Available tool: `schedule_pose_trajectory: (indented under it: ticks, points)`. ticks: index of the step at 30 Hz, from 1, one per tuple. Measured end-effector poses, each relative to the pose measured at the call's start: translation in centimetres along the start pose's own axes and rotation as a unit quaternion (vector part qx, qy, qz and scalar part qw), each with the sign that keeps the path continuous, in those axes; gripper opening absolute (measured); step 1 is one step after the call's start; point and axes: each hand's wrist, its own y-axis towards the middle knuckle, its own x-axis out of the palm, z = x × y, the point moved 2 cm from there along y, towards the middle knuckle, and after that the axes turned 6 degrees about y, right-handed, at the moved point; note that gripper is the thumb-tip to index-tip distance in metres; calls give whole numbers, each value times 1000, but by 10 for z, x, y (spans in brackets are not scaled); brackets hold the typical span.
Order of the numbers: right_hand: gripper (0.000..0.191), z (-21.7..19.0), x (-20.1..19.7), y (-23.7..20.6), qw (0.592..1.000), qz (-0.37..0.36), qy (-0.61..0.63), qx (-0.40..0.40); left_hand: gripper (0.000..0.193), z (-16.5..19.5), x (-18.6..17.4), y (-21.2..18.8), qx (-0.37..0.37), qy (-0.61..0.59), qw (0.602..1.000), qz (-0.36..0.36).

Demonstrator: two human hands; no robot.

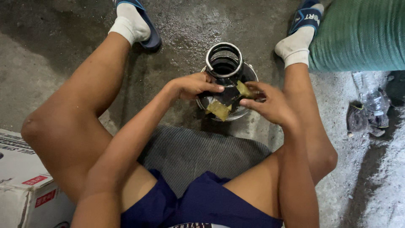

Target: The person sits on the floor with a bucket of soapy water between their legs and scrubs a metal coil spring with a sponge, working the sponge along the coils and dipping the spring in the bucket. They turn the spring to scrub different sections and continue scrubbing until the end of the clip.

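Observation:
I sit on the concrete floor with my legs apart. Between my feet stands a round dark metal part (224, 63) with a shiny ring and a coil spring inside, resting on a wider metal disc (249, 76). My left hand (192, 85) grips the near side of the part. My right hand (270, 102) pinches a strip of yellow-brown abrasive paper (244, 89) against it. Another bit of the same paper (218, 109) hangs over the disc's near edge.
A ribbed grey mat (198, 152) lies under me. A white cardboard box (21, 181) stands at the lower left. A green woven sack (363, 33) fills the upper right. A crushed plastic bottle (373, 101) and debris lie at the right.

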Motion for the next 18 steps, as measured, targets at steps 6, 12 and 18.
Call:
schedule_pose_trajectory:
  ticks: [6,12,18]
  points:
    - [29,2,22,3,997,63,40,22,45,8,4,-7,-17,-24,999,45]
    - [17,21,27,9,979,21,178,92,43,7,4,-3,-65,-37,994,85]
    - [13,37,5,1,962,25,246,114,41,2,2,2,-41,-66,995,59]
